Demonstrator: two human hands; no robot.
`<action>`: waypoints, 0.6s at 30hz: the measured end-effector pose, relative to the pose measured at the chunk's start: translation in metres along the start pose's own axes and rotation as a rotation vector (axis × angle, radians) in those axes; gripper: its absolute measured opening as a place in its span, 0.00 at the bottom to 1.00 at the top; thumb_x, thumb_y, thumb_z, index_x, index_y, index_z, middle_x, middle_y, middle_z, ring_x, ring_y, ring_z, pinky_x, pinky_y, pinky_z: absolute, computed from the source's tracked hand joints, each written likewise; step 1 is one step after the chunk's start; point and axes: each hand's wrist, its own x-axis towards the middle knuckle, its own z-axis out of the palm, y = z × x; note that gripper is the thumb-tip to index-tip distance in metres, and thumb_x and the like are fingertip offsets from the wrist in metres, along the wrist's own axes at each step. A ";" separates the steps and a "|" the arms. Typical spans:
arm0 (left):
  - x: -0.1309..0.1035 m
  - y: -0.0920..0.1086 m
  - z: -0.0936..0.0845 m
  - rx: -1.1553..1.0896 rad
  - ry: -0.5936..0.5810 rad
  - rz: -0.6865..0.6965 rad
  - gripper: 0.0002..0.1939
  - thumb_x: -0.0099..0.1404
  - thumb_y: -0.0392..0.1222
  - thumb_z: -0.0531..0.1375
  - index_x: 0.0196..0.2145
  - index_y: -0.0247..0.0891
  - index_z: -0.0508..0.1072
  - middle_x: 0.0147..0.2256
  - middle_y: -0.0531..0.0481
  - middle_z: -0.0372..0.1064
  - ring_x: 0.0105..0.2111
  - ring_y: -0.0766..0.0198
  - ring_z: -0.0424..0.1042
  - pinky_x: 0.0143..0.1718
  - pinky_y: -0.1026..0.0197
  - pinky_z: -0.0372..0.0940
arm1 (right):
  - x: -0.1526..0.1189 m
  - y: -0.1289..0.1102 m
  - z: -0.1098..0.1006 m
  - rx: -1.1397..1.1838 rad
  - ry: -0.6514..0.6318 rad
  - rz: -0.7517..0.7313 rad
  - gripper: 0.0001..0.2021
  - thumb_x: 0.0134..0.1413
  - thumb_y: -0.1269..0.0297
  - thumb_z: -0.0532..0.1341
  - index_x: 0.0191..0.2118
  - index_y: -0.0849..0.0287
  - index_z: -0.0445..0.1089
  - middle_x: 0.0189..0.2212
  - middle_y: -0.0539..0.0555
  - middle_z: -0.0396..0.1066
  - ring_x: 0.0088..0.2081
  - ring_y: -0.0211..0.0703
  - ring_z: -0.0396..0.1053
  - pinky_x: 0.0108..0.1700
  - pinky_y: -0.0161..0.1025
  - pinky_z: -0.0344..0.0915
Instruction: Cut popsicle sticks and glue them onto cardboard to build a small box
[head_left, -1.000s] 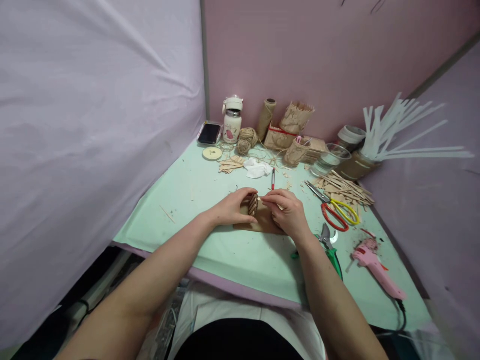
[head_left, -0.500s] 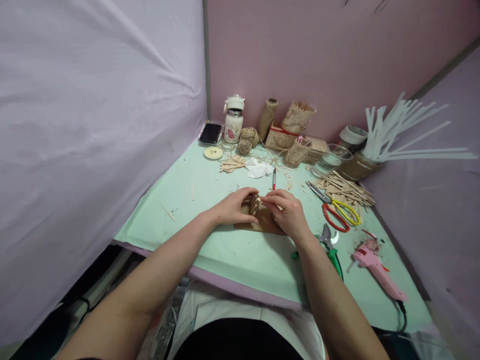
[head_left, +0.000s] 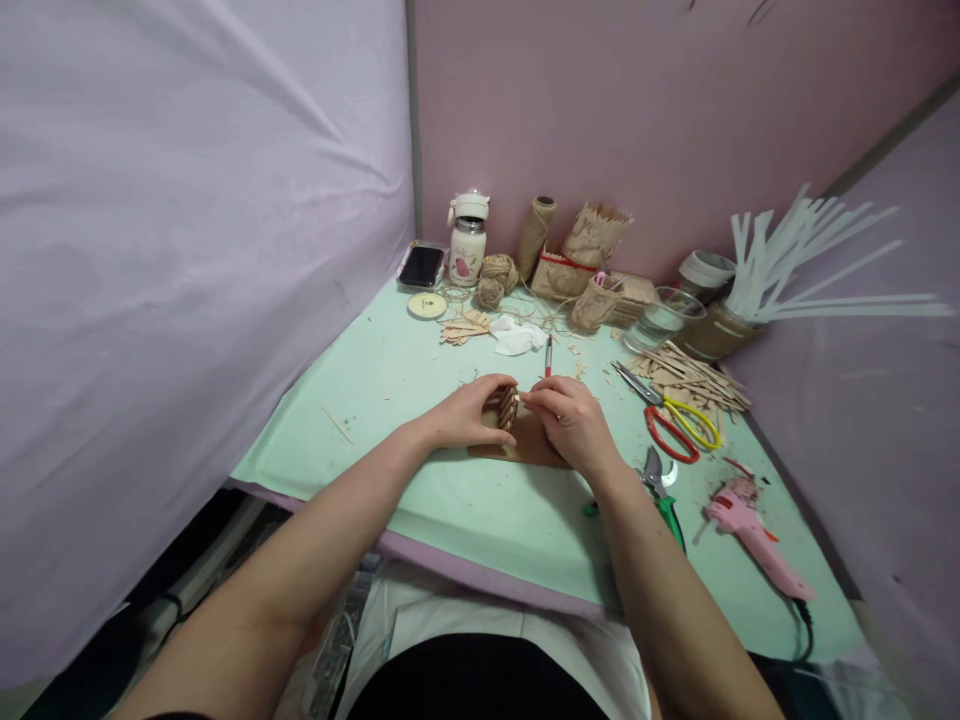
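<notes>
My left hand (head_left: 474,412) is curled around a small slatted wooden piece (head_left: 508,408), thumb at its near end and fingers at its far end. Against the right side of that piece, my right hand (head_left: 571,418) pinches a tiny pale bit (head_left: 523,397), too small to name. Under both hands lies a flat brown board (head_left: 517,450), partly covered by them. Just beyond my right hand, a red-and-grey pen (head_left: 548,358) rests on the table.
To the right lie scissors (head_left: 679,425) with red and yellow handles, green pruning shears (head_left: 664,500) and a pink glue gun (head_left: 757,535). Wooden sticks (head_left: 694,378) are heaped behind the scissors. A bottle (head_left: 466,250), twine (head_left: 497,280) and a clear cup (head_left: 660,320) stand at the back.
</notes>
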 end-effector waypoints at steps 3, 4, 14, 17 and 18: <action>0.000 -0.002 0.001 -0.011 0.002 0.000 0.41 0.47 0.48 0.73 0.56 0.40 0.63 0.54 0.39 0.65 0.54 0.47 0.69 0.56 0.43 0.64 | 0.000 0.000 0.000 -0.041 -0.001 -0.024 0.11 0.62 0.70 0.58 0.33 0.54 0.77 0.31 0.54 0.75 0.35 0.44 0.69 0.39 0.42 0.64; 0.000 -0.002 0.001 -0.018 0.003 -0.001 0.41 0.47 0.48 0.73 0.56 0.40 0.63 0.54 0.39 0.65 0.54 0.47 0.69 0.56 0.43 0.64 | 0.000 0.000 0.000 -0.047 0.001 -0.025 0.11 0.62 0.70 0.58 0.33 0.54 0.77 0.31 0.54 0.75 0.35 0.44 0.69 0.39 0.42 0.64; -0.001 -0.002 0.002 -0.069 0.013 -0.003 0.42 0.46 0.46 0.73 0.57 0.40 0.64 0.54 0.38 0.65 0.54 0.45 0.68 0.57 0.41 0.62 | 0.001 -0.004 -0.004 0.008 0.008 -0.009 0.09 0.63 0.68 0.57 0.37 0.54 0.75 0.35 0.55 0.76 0.39 0.47 0.70 0.44 0.45 0.63; 0.000 -0.002 0.002 -0.056 0.010 0.006 0.41 0.48 0.46 0.73 0.57 0.40 0.63 0.55 0.38 0.65 0.55 0.46 0.68 0.58 0.41 0.62 | 0.001 -0.006 -0.007 0.032 -0.020 0.030 0.07 0.62 0.70 0.57 0.39 0.54 0.72 0.38 0.56 0.76 0.42 0.49 0.71 0.48 0.48 0.63; -0.001 -0.002 0.002 -0.050 0.007 0.008 0.41 0.48 0.45 0.73 0.57 0.39 0.63 0.55 0.38 0.65 0.55 0.46 0.68 0.58 0.42 0.62 | 0.000 -0.006 -0.008 0.039 -0.037 0.047 0.07 0.62 0.71 0.57 0.41 0.54 0.71 0.39 0.56 0.77 0.43 0.50 0.71 0.48 0.49 0.63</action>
